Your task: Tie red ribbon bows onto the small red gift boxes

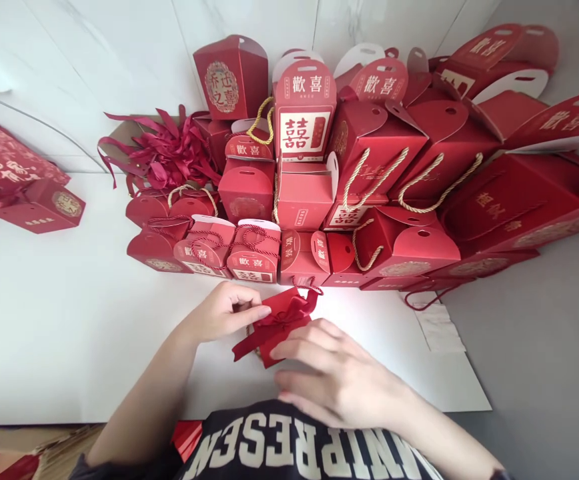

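Steadying the small red box [278, 304] lightly seemed best for its bow [294, 312], the right hand [337, 373] having fingers apart over the box's near side, the left hand [223, 311] gripping unclearly at its left edge

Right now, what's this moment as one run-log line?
left hand: at small red box, left edge | right hand: over its lower right | red ribbon: bow across box | gift boxes: grouped behind
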Available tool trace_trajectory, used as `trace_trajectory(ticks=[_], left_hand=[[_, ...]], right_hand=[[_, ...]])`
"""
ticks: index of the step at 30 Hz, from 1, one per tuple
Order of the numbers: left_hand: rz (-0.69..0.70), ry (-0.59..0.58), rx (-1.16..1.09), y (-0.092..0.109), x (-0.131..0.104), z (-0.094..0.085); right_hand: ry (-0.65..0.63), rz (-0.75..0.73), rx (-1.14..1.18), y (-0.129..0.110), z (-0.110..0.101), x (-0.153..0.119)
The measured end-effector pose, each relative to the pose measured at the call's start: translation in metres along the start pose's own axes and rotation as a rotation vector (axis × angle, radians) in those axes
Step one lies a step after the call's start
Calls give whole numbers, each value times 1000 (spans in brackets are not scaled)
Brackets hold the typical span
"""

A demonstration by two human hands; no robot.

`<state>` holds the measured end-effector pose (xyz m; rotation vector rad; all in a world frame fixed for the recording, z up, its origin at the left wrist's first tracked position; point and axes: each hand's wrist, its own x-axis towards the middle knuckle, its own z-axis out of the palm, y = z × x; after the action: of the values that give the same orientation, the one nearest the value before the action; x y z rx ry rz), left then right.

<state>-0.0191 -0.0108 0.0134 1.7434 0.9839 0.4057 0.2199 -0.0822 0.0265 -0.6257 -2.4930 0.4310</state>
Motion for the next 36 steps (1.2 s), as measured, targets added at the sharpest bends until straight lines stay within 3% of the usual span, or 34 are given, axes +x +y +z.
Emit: trace_trajectory(ticks=[4,8,12,14,16,18,21,24,27,31,36], left_hand=[[-87,-15,-66,1,-3,-2],[-63,162,-33,-2,-3,5],[34,416,172,-3,-2,13],[34,482,215,-3,-2,15],[35,475,184,-3,-1,16],[44,412,114,-5,0,15],[59,327,31,-9,3,11],[71,323,-25,-13,4,7],[68,321,-41,-14,3,4],[61,326,-35,-15,1,1],[48,361,5,-19,4,1]], right_hand=[[-69,-183,-214,-9,30,14],[-60,-161,-389,-8,48,19],[-24,-78,-186,-5,30,13],[-34,-16,-76,-7,18,8],[-30,11,-52,-10,14,7],[-9,-28,-104,-13,23,10],[-2,-104,-297,-16,56,22],[5,-83,-495,-13,92,34],[66,-28,-577,-7,114,41],[133,54,-569,-5,119,42],[163,66,-422,-7,97,39]])
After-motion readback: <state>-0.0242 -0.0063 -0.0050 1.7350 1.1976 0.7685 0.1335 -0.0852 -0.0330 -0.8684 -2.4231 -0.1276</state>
